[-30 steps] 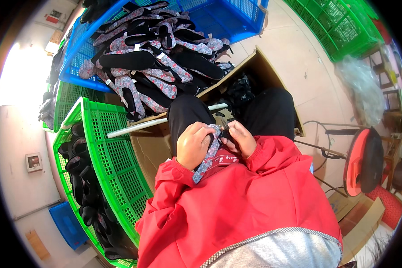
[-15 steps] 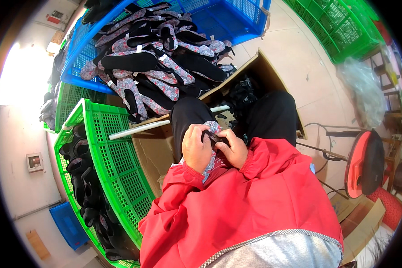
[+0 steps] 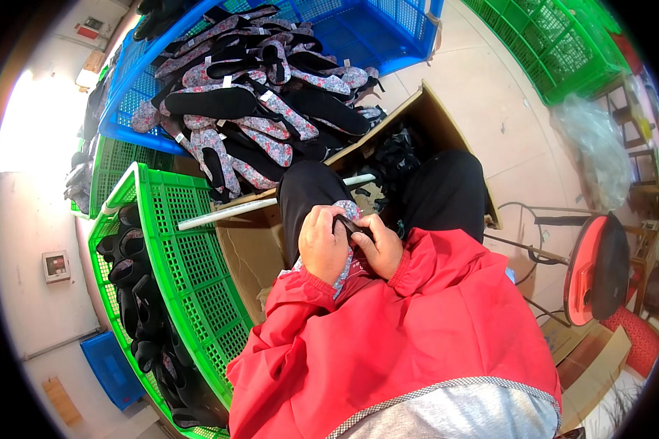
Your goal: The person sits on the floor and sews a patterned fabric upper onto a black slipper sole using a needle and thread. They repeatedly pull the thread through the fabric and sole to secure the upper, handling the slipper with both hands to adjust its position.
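Both your hands closed on a floral slipper

Your left hand (image 3: 324, 240), at the centre of the frame, is curled shut around the slipper (image 3: 351, 209); your right hand (image 3: 382, 247), just beside it, pinches the black edge between thumb and fingers, though you cannot tell whether its palm hides anything; the slipper sits at the centre, over your lap, its patterned cloth showing above and below your left hand; a pile of slippers (image 3: 212, 102) fills much of the blue crate (image 3: 377, 55) at the upper left and top; a green crate (image 3: 198, 241) stands at the left, near a white rod (image 3: 249, 210) and a carton (image 3: 249, 256).
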The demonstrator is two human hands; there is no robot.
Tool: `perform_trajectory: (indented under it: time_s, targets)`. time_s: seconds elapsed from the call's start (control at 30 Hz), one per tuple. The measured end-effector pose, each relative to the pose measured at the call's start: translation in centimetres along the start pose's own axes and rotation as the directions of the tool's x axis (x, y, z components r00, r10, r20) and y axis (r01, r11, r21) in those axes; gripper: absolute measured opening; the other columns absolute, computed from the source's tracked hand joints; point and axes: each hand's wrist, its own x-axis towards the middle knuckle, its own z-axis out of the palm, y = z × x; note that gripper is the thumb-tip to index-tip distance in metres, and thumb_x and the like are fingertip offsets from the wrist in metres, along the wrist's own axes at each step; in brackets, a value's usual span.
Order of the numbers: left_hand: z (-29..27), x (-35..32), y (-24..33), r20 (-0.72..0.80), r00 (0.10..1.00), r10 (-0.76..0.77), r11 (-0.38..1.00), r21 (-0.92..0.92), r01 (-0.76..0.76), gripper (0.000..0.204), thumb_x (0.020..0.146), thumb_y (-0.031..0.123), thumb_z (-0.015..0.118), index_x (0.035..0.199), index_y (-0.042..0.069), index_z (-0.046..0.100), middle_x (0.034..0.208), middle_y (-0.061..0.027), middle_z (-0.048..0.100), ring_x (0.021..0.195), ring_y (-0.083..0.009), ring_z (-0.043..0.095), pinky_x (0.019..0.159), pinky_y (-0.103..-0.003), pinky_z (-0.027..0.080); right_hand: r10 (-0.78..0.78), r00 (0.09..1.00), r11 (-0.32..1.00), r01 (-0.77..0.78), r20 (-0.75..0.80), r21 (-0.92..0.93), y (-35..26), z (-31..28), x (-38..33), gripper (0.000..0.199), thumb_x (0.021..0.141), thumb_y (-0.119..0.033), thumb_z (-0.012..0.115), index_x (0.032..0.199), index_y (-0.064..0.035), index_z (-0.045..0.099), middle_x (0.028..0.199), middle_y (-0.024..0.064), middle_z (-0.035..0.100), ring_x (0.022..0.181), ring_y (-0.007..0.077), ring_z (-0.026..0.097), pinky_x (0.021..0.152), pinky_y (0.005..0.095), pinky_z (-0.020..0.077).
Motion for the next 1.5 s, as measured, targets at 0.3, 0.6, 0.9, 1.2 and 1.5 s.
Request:
perform_trajectory:
  time_s: [0.3, 0.6, 0.9, 1.2, 1.5]
  targets:
    - [0.0, 0.0, 0.3, 0.020, 1.000, 0.006, 0.999, 0.052, -0.007, 0.013, 0.076, -0.002, 0.059, 0.088, 0.003, 0.061, 0.088, -0.0112, 0.062, 0.085, -0.0322, 0.060, 0.076, -0.040, 0.048, 0.023, 1.000, 0.997, -0.022, -0.011, 0.077, 0.5, 0.2, -0.2, 0.022, 0.096, -0.024, 0.056, 0.106, -0.0041, 0.052, 0.087, 0.0162, 0.065, 0.078, 0.0289, 0.065, 0.067, 0.0364, 0.0491]
    - [-0.1, 0.1, 0.8, -0.002, 0.998, 0.055, 0.996, 0.068, -0.055, 0.011, 0.076, -0.002, 0.059, 0.085, 0.004, 0.061, 0.086, -0.0105, 0.061, 0.083, -0.0317, 0.060, 0.075, -0.040, 0.048, 0.623, 0.776, 0.531, -0.324, -0.101, 0.783, 2.8, -1.3, 2.1, 0.018, 0.101, -0.024, 0.050, 0.109, -0.0085, 0.047, 0.080, 0.0034, 0.059, 0.052, 0.0055, 0.042, 0.045, 0.0209, 0.0377]
    - [-0.6, 0.2, 1.3, -0.024, 0.996, 0.087, 0.994, 0.071, -0.085, 0.013, 0.074, 0.000, 0.063, 0.086, 0.004, 0.060, 0.085, -0.0103, 0.061, 0.082, -0.0316, 0.060, 0.073, -0.040, 0.048, 0.556, 0.831, 0.609, -0.426, 0.024, 0.669, 3.0, -1.6, 1.9, 0.028, 0.086, -0.019, 0.071, 0.104, -0.0089, 0.053, 0.072, -0.0002, 0.057, 0.053, 0.0064, 0.048, 0.045, 0.0209, 0.0349]
    - [-0.8, -0.2, 1.4, -0.025, 0.999, 0.038, 0.999, 0.026, -0.037, 0.015, 0.071, 0.001, 0.068, 0.084, 0.003, 0.060, 0.086, -0.0105, 0.063, 0.082, -0.0308, 0.062, 0.074, -0.038, 0.049, 0.483, 0.871, 0.603, -0.408, 0.093, 0.685, 4.0, -1.2, 1.5, 0.023, 0.087, -0.013, 0.068, 0.103, -0.0066, 0.053, 0.083, 0.0026, 0.060, 0.064, 0.0081, 0.056, 0.052, 0.0212, 0.0402]
    - [-0.9, -0.1, 1.4, 0.020, 1.000, 0.008, 0.984, 0.176, -0.011, 0.020, 0.068, 0.011, 0.075, 0.073, 0.006, 0.056, 0.079, -0.0082, 0.057, 0.080, -0.0304, 0.057, 0.071, -0.040, 0.046, 0.353, 0.928, 0.713, -0.351, 0.121, 0.607, 4.6, -0.5, 1.4, 0.033, 0.088, -0.013, 0.069, 0.114, -0.0031, 0.051, 0.095, 0.0034, 0.060, 0.076, 0.0087, 0.058, 0.069, 0.0232, 0.0476]
